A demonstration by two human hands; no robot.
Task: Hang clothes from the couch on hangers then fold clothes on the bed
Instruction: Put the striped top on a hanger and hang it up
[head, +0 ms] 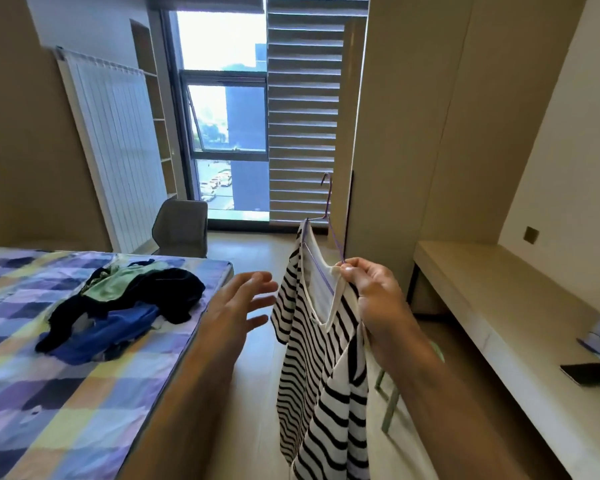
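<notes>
White radiator [118,150] against wall | grey chair [181,226] by tall window [222,133] | dark phone [587,374] on beige desk [499,306]

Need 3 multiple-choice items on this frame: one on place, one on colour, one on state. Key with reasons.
1. Where does the pile of clothes lie?
A in a basket
B on the bed
C in a drawer

2. What colour is the hanger?
A red
B white
C purple

3. What is the left hand doing?
A open, gripping nothing
B clenched in a fist
C gripping the hanger's hook

Key:
1 B: the pile sits on the checked sheet.
2 C: the thin wire shows purple against the blind.
3 A: its fingers are straight and spread; the right hand pinches the hanger and the striped shirt.
</notes>
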